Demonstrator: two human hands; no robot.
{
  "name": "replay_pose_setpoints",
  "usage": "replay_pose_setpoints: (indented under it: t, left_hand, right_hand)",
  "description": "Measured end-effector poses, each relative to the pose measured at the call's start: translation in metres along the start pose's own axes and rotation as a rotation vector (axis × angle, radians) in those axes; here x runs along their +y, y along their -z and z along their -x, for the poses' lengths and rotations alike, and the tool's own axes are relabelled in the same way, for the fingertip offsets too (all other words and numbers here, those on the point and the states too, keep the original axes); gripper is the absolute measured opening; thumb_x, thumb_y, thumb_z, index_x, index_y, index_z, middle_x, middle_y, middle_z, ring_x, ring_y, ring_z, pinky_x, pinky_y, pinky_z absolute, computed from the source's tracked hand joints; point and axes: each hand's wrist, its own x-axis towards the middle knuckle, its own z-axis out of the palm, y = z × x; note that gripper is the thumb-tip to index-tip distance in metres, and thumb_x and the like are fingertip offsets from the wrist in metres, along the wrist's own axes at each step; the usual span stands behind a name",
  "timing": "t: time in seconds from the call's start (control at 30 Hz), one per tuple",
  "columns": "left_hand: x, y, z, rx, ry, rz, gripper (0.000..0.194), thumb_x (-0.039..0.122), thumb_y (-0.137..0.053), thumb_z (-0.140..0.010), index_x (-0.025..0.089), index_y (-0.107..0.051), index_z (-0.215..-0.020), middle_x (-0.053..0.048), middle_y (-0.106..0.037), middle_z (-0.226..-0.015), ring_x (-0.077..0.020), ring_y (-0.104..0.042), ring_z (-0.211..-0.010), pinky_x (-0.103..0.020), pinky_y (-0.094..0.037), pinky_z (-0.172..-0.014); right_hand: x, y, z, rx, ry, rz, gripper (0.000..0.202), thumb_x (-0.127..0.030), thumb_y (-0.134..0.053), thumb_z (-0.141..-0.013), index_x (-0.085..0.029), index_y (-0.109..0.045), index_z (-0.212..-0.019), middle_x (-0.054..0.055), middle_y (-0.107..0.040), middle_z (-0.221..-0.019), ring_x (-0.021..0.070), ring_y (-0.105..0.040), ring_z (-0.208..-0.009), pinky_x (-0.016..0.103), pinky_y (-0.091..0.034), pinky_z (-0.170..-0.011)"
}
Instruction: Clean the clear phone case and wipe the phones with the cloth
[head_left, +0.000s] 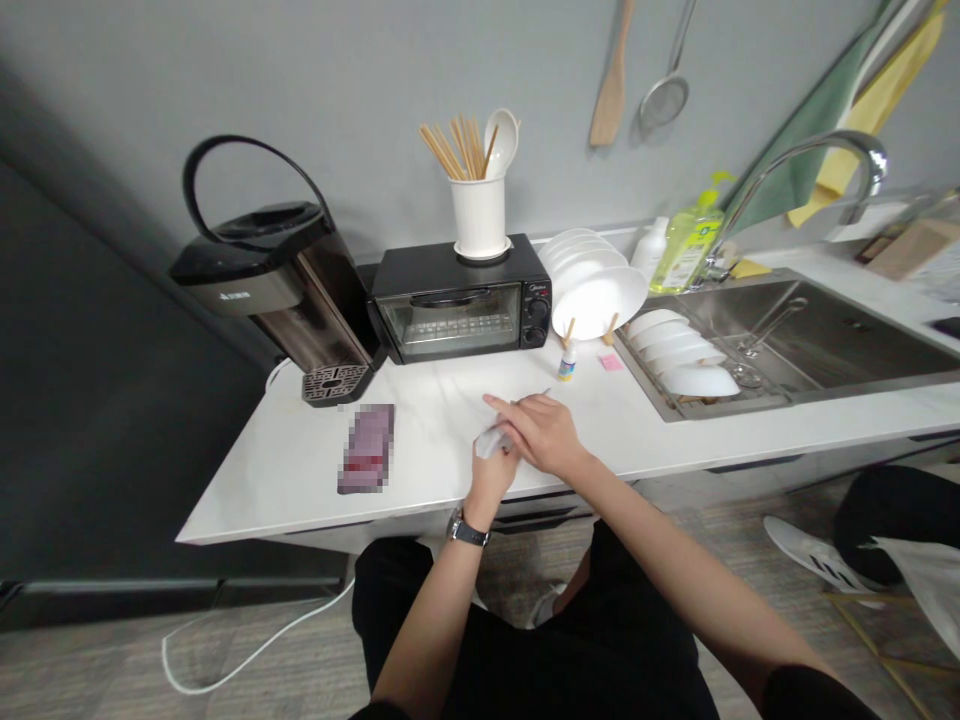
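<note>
Over the white counter's front edge my two hands meet. My left hand point(492, 474), with a watch on its wrist, is closed around a crumpled white tissue point(491, 441). My right hand point(541, 432) lies over the tissue and the left fingers, its index finger stretched out to the left; a thin grey item point(545, 392) shows at its upper fingers, too small to identify. Just behind the hands stands a small white bottle point(568, 362) with a blue and yellow label. A pink packet point(611, 362) lies to the right of the bottle.
A toaster oven point(461, 310) bears a white utensil holder point(480, 215). Left are a water dispenser point(300, 300) and a blurred purple item point(367, 448). Right are plates point(600, 300), a soap bottle point(688, 240) and a sink point(847, 350) holding bowls point(697, 380). Another person's shoe point(814, 553) shows lower right.
</note>
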Motion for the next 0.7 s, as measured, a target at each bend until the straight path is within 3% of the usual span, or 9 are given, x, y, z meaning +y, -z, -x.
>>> replay_pose_setpoints:
  t: [0.1,0.2,0.3,0.37,0.43,0.5,0.53,0.6,0.7]
  left_hand:
    - [0.002,0.002,0.001,-0.018,-0.008,-0.039,0.013,0.01,-0.063,-0.09,0.018,-0.074,-0.086,-0.006,-0.076,-0.079,-0.0224,-0.073,-0.079,-0.032,-0.056,-0.077]
    - [0.002,0.004,0.003,-0.017,0.008,-0.081,0.012,0.01,-0.065,-0.087,0.017,-0.073,-0.082,-0.008,-0.076,-0.078,-0.024,-0.073,-0.077,-0.033,-0.056,-0.072]
    - [0.003,0.004,0.005,-0.021,0.011,-0.102,0.012,0.012,-0.068,-0.086,0.017,-0.071,-0.075,-0.009,-0.074,-0.072,-0.0251,-0.073,-0.074,-0.033,-0.055,-0.07]
    - [0.005,0.004,0.004,-0.023,0.002,-0.102,0.008,0.015,-0.07,-0.087,0.017,-0.072,-0.079,-0.01,-0.076,-0.077,-0.0257,-0.074,-0.078,-0.034,-0.055,-0.073]
    - [0.006,0.006,0.002,-0.02,0.006,-0.099,0.007,0.018,-0.069,-0.091,0.017,-0.073,-0.085,-0.01,-0.077,-0.082,-0.024,-0.075,-0.079,-0.032,-0.054,-0.073]
    - [0.005,0.008,0.001,-0.026,0.041,-0.087,0.016,0.021,-0.066,-0.095,0.017,-0.072,-0.08,-0.007,-0.074,-0.075,-0.0201,-0.071,-0.068,-0.029,-0.051,-0.066]
    - [0.004,0.008,0.001,-0.034,0.062,-0.08,0.023,0.022,-0.065,-0.096,0.018,-0.069,-0.074,-0.005,-0.071,-0.068,-0.0181,-0.067,-0.061,-0.028,-0.048,-0.061]
    - [0.0,0.009,0.001,-0.05,0.088,-0.069,0.032,0.024,-0.065,-0.096,0.018,-0.063,-0.064,-0.002,-0.064,-0.056,-0.0157,-0.061,-0.052,-0.027,-0.045,-0.056]
    - [-0.003,0.007,0.004,-0.053,0.072,-0.064,0.028,0.019,-0.065,-0.092,0.018,-0.063,-0.064,-0.004,-0.065,-0.059,-0.0184,-0.065,-0.06,-0.028,-0.049,-0.061]
  right_hand:
    - [0.002,0.013,-0.017,-0.141,-0.123,-0.002,0.045,-0.04,-0.036,-0.115,-0.018,-0.074,-0.11,0.004,-0.073,-0.077,0.0169,-0.063,-0.068,0.032,-0.039,-0.065]
    - [0.006,0.015,-0.024,-0.229,0.05,0.025,0.055,-0.046,-0.037,-0.114,-0.02,-0.068,-0.077,0.004,-0.069,-0.072,0.0163,-0.058,-0.065,0.033,-0.033,-0.064]
    - [0.01,0.005,-0.018,-0.123,0.167,0.019,0.058,-0.047,-0.036,-0.113,-0.022,-0.062,-0.067,0.003,-0.061,-0.063,0.0165,-0.051,-0.061,0.034,-0.03,-0.063]
    - [0.012,-0.005,-0.013,0.02,0.02,0.004,0.061,-0.046,-0.031,-0.112,-0.022,-0.056,-0.061,0.003,-0.055,-0.058,0.0169,-0.046,-0.058,0.035,-0.028,-0.061]
    - [0.012,-0.012,-0.012,0.133,-0.282,-0.026,0.064,-0.045,-0.025,-0.112,-0.023,-0.049,-0.057,0.001,-0.048,-0.054,0.0161,-0.041,-0.053,0.034,-0.026,-0.058]
    - [0.009,-0.014,-0.015,0.131,-0.532,-0.073,0.065,-0.042,-0.023,-0.113,-0.023,-0.044,-0.055,-0.001,-0.042,-0.05,0.0146,-0.038,-0.05,0.034,-0.025,-0.056]
    - [0.008,-0.012,-0.017,0.09,-0.572,-0.087,0.064,-0.041,-0.024,-0.113,-0.023,-0.043,-0.055,-0.001,-0.042,-0.05,0.0141,-0.039,-0.049,0.033,-0.025,-0.056]
    - [0.005,-0.005,-0.022,-0.034,-0.452,-0.071,0.061,-0.039,-0.03,-0.113,-0.021,-0.05,-0.057,0.001,-0.05,-0.055,0.0145,-0.044,-0.054,0.033,-0.027,-0.059]
    - [0.003,0.008,-0.023,-0.179,-0.085,0.015,0.056,-0.037,-0.034,-0.113,-0.019,-0.063,-0.069,0.005,-0.063,-0.069,0.0165,-0.052,-0.066,0.034,-0.03,-0.064]
